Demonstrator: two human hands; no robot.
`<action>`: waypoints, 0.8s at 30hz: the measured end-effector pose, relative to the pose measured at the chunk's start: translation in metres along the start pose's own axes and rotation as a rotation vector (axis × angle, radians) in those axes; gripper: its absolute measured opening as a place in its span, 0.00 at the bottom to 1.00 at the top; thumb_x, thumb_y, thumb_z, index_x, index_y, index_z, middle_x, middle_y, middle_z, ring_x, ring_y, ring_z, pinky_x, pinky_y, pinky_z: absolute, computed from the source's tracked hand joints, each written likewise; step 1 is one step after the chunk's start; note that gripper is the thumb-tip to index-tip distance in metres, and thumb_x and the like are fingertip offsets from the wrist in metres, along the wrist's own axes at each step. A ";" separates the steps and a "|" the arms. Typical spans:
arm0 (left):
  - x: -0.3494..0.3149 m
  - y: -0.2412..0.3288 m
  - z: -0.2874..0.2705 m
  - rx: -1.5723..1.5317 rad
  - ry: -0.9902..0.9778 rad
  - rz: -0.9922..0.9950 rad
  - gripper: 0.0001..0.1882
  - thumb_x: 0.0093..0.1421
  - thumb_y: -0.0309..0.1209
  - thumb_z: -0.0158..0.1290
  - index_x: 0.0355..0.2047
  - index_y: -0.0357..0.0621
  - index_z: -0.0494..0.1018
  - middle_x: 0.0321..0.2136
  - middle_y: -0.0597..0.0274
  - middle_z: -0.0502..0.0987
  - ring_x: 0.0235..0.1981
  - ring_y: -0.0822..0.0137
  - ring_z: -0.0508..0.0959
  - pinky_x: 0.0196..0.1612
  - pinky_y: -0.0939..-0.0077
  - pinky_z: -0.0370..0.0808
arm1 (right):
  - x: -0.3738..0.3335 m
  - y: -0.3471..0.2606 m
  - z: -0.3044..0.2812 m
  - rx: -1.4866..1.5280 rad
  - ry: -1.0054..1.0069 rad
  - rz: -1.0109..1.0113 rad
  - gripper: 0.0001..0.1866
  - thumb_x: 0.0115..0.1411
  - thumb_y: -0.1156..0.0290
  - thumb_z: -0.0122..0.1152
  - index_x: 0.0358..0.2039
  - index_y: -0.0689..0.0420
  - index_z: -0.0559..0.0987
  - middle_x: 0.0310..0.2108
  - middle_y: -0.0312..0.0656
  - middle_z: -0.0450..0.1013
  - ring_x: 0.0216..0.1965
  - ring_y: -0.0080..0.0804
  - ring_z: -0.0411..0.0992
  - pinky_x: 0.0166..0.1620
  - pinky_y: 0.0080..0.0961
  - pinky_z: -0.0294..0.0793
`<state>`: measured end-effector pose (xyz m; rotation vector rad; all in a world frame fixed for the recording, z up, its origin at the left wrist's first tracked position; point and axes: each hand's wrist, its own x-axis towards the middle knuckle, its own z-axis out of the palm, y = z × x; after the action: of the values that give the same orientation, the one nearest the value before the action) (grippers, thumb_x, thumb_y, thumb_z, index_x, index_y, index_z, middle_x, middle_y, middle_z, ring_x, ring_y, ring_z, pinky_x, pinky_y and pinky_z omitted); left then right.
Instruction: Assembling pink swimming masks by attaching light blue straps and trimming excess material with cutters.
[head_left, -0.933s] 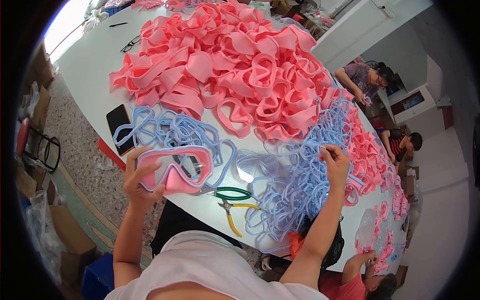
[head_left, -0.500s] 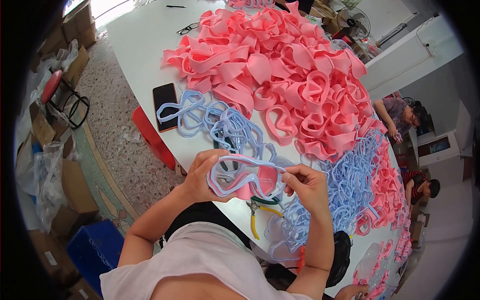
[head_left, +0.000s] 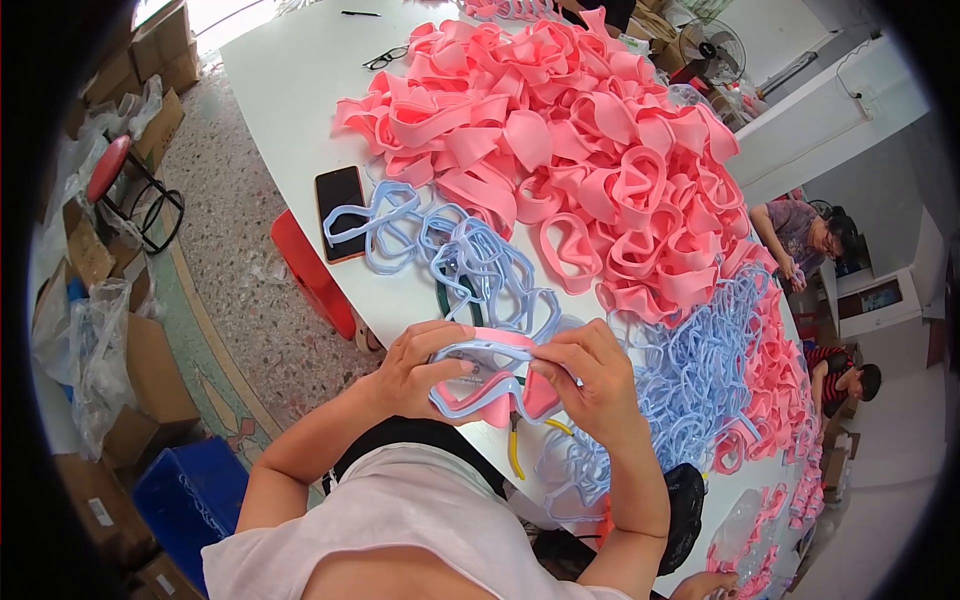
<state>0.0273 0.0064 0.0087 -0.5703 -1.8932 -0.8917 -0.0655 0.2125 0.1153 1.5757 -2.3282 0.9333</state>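
Between my two hands, over the table's near edge, is a goggle frame: a pink soft gasket (head_left: 541,392) with a pale blue rim (head_left: 478,349) around it. My left hand (head_left: 412,368) grips its left end, thumb below and fingers on top. With thumb and fingertips, my right hand (head_left: 592,380) pinches the rim at the upper right. Just beyond lies a small heap of loose blue rims (head_left: 480,255), partly over a dark green-handled tool (head_left: 443,296). Yellow-handled pliers (head_left: 516,452) rest below the goggle frame, their jaws hidden behind it.
A large pile of pink gaskets (head_left: 610,130) covers the far table, with tangled blue rims (head_left: 685,380) at right. A phone (head_left: 341,190) and eyeglasses (head_left: 385,58) lie left. A red stool (head_left: 310,275) and blue crate (head_left: 200,490) stand beside the table. Two people (head_left: 815,240) work at right.
The goggle frame has tilted, showing more of the pink upper edge. My right hand has moved left and inward along the rim, from its right end to its upper side.
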 end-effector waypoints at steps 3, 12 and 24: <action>-0.003 -0.002 0.001 -0.047 0.036 0.032 0.41 0.41 0.42 0.73 0.50 0.50 0.61 0.49 0.49 0.70 0.47 0.53 0.75 0.48 0.63 0.74 | -0.003 -0.001 0.004 0.031 0.016 -0.072 0.13 0.47 0.78 0.71 0.35 0.58 0.80 0.29 0.39 0.73 0.29 0.35 0.69 0.30 0.28 0.70; -0.013 -0.003 -0.010 0.025 -0.054 0.178 0.27 0.49 0.35 0.66 0.45 0.54 0.61 0.49 0.48 0.70 0.46 0.52 0.76 0.47 0.62 0.75 | 0.000 -0.011 -0.002 0.010 -0.022 -0.075 0.16 0.45 0.72 0.72 0.36 0.58 0.81 0.31 0.38 0.74 0.31 0.35 0.70 0.32 0.28 0.70; -0.017 0.002 -0.006 0.160 -0.003 0.374 0.25 0.51 0.37 0.64 0.45 0.57 0.63 0.51 0.57 0.72 0.48 0.62 0.75 0.53 0.69 0.71 | -0.006 -0.016 -0.009 0.288 -0.194 0.128 0.21 0.46 0.68 0.72 0.43 0.54 0.82 0.36 0.38 0.74 0.38 0.37 0.67 0.43 0.30 0.65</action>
<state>0.0398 0.0027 -0.0044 -0.7939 -1.7620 -0.4928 -0.0508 0.2183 0.1255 1.7058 -2.5457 1.2452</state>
